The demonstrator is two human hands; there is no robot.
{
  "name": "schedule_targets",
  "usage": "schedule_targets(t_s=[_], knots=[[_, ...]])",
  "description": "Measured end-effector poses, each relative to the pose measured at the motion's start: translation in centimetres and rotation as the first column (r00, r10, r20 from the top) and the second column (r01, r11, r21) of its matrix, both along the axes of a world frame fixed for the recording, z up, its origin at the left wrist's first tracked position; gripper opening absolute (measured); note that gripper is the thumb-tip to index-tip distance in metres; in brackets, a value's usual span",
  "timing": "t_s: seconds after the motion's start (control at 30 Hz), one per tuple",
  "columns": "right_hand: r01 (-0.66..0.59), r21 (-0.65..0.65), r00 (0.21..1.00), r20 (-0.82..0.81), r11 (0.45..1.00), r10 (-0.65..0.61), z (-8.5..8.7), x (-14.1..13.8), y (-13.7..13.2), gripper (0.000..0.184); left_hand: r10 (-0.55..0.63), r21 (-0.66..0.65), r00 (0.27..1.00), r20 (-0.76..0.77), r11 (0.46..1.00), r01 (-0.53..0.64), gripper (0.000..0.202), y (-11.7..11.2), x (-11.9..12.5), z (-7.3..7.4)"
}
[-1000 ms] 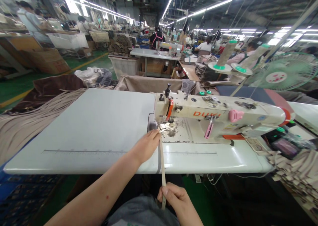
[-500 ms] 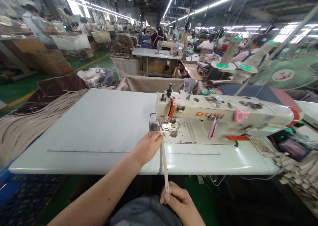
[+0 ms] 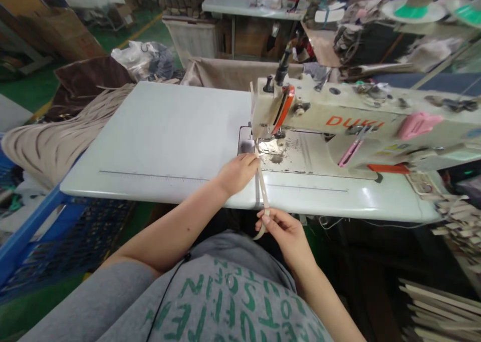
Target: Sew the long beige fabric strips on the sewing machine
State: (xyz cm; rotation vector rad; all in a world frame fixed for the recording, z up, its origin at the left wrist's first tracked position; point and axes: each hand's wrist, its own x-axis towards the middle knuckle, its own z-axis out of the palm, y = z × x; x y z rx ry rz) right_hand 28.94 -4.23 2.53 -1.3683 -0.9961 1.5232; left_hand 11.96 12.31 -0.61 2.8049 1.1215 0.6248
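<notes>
A narrow beige fabric strip (image 3: 262,184) runs from under the head of a white sewing machine (image 3: 315,106) toward my body, crossing the table's front edge. My left hand (image 3: 238,173) lies on the table just in front of the presser foot, its fingers together and pressing on the strip. Just off the front edge, my right hand (image 3: 281,228) pinches the strip between thumb and fingers, and a short curled tail hangs below the grip. The needle area is too small to make out.
The white sewing table (image 3: 169,131) has a printed ruler line near its front. Beige strips (image 3: 71,126) are heaped at its left, above a blue crate (image 3: 75,232). More strips (image 3: 447,307) lie at the lower right. A pink thread snipper (image 3: 350,151) hangs on the machine.
The view has tilted down. My right hand has come up closer to the table edge and my left hand, and the strip's tail now shows below it. My left hand stays by the presser foot.
</notes>
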Motion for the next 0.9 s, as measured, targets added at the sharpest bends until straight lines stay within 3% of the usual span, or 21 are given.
schedule_targets(t_s=[0.33,0.7,0.9], knots=[[-0.045,-0.087,0.994,-0.105,0.995,0.036,-0.9,-0.1,-2.1,0.032,-0.002,0.027,1.0,-0.025,1.0,0.003,0.017,0.1,0.0,0.0],[-0.151,0.024,0.988,0.005,0.988,0.151,-0.6,-0.2,-1.3,0.035,-0.019,0.008,1.0,-0.017,1.0,0.019,0.022,-0.1,-0.2,-0.3],[-0.167,0.065,0.986,0.004,0.984,0.167,-1.8,0.1,-1.3,0.039,-0.031,0.012,0.999,-0.016,0.999,0.031,0.02,0.0,-0.1,-0.8]])
